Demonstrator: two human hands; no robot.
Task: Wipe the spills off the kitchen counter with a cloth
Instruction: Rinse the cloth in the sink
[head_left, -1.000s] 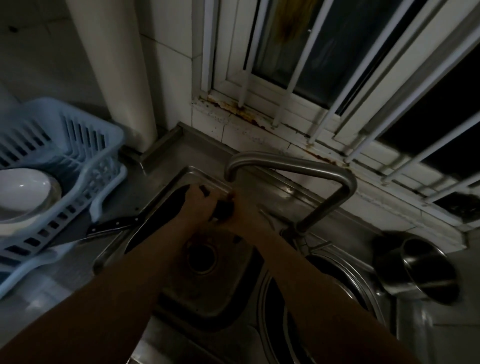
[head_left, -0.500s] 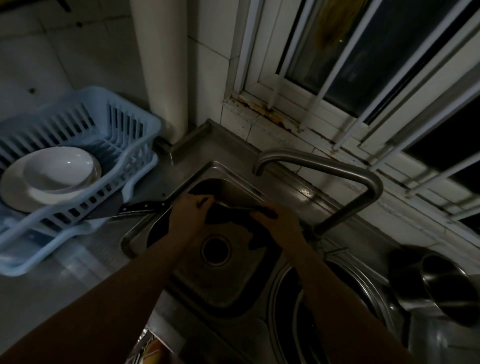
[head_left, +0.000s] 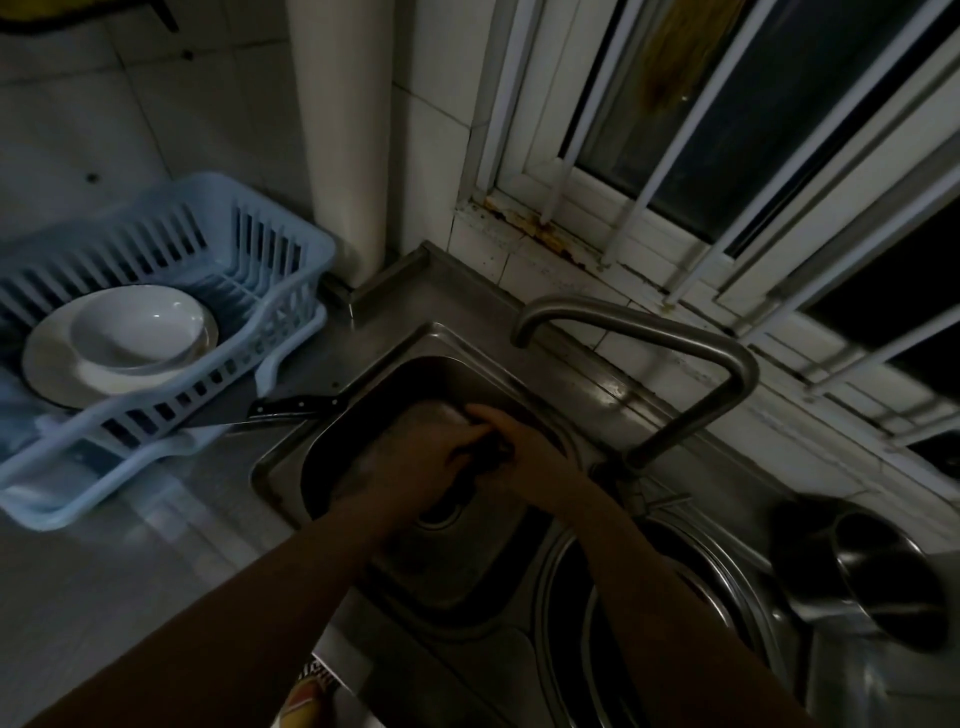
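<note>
Cloth (head_left: 485, 454): dark wad, held over the sink (head_left: 291, 462) basin, just above the drain (head_left: 441, 512). My left hand (head_left: 415, 462) and right hand (head_left: 524, 452) meet on it, fingers of both curled tight round the wad, hands touching. Too dark to read the cloth's colour.

Sink holds nothing else I can make out. Faucet (head_left: 649, 338) spout arcs over the basin's far side, base at its right rim.

Left of the sink: light-blue dish rack (head_left: 270, 275) on the tabletop (head_left: 130, 561), holding a white bowl (head_left: 135, 327) nested on a white plate (head_left: 52, 369). A black-handled knife (head_left: 296, 408) lies between rack and sink, blade under the rack's edge.

Right of the sink: a round metal basin (head_left: 737, 613), contents hidden by my arm. Beyond it a steel pot (head_left: 878, 577) tipped on its side, its mouth facing me, inside dark.

No readable labels or writing anywhere.
</note>
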